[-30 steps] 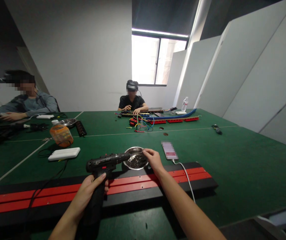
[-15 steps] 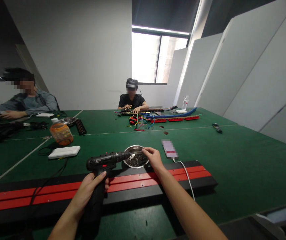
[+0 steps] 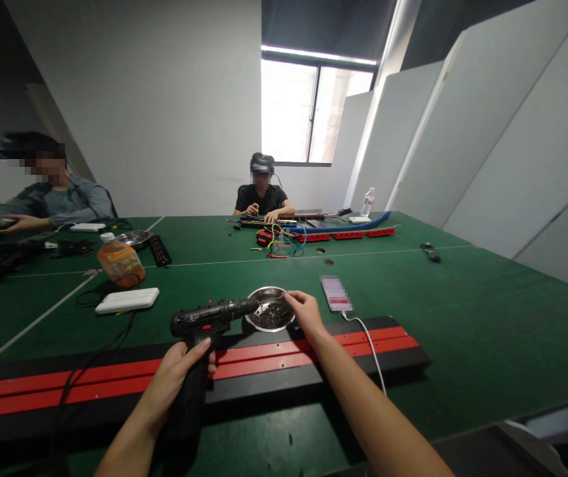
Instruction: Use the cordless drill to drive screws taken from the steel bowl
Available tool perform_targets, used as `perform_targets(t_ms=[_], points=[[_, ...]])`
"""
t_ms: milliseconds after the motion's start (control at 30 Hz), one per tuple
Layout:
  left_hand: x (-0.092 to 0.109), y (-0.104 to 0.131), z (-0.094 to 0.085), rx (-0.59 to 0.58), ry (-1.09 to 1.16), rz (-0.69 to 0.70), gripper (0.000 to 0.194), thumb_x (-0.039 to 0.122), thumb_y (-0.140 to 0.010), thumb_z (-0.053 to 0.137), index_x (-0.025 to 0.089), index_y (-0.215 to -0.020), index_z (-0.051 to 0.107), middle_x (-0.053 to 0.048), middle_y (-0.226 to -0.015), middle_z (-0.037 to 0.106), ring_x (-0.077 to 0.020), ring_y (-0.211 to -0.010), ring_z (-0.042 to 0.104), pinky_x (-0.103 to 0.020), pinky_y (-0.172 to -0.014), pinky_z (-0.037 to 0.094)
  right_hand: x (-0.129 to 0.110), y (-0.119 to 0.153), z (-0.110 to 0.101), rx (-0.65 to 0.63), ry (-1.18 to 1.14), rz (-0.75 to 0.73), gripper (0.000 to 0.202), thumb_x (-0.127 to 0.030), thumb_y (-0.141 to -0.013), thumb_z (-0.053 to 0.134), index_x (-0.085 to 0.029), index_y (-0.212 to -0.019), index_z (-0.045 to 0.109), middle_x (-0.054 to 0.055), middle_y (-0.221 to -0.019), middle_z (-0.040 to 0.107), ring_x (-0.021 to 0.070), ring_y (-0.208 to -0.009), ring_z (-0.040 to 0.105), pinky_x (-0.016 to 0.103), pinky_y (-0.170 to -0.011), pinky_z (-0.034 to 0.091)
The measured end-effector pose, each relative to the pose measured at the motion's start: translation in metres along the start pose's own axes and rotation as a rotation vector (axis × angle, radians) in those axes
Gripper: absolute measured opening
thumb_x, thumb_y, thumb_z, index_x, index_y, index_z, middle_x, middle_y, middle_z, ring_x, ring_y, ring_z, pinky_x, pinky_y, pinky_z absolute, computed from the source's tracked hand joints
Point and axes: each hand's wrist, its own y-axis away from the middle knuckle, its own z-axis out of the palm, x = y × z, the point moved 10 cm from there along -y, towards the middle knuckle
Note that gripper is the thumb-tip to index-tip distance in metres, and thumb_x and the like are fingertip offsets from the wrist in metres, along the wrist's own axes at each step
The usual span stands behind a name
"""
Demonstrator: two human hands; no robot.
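Observation:
My left hand point(image 3: 184, 371) is wrapped round the grip of a black cordless drill point(image 3: 209, 318), held level with its chuck pointing right. A long thin bit point(image 3: 270, 301) runs from the chuck to the pinched thumb and fingers of my right hand point(image 3: 304, 310). Those fingers close on the bit's tip; whether a small screw sits there too is hidden. Just under the bit stands a round metal bowl point(image 3: 268, 327) with many small dark screws point(image 3: 276, 317) in it. Below both hands lies a long black panel with red strips point(image 3: 264, 361).
On the green table point(image 3: 487, 344) lie a phone point(image 3: 336, 295) with a white cable and a white power bank point(image 3: 127, 301). A bottle of orange drink point(image 3: 122, 262) stands at left. Two people sit across the table, near wires and red parts point(image 3: 348, 234).
My hands, the drill and the bowl stay almost where they were. The view tilts very slightly. The person at far left now holds a dark object.

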Motion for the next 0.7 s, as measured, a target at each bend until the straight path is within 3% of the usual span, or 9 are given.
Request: perform_targets(t_ms=[700], points=[[-0.0051,-0.0045,-0.0015,-0.044,-0.003,-0.005,0.037,0.046,-0.076,0.078,0.01,-0.081,0.07,-0.007,-0.069,0.068,-0.0137,-0.058,0.064,-0.022,-0.051,0.053,-0.0013,0.0009,-0.0001,-0.006,0.022,0.008,0.028,-0.039,-0.069,0.07,-0.016,-0.084,0.079,0.01,-0.09,0.076,0.0246,-0.087,0.067,0.036,-0.084,0.049]])
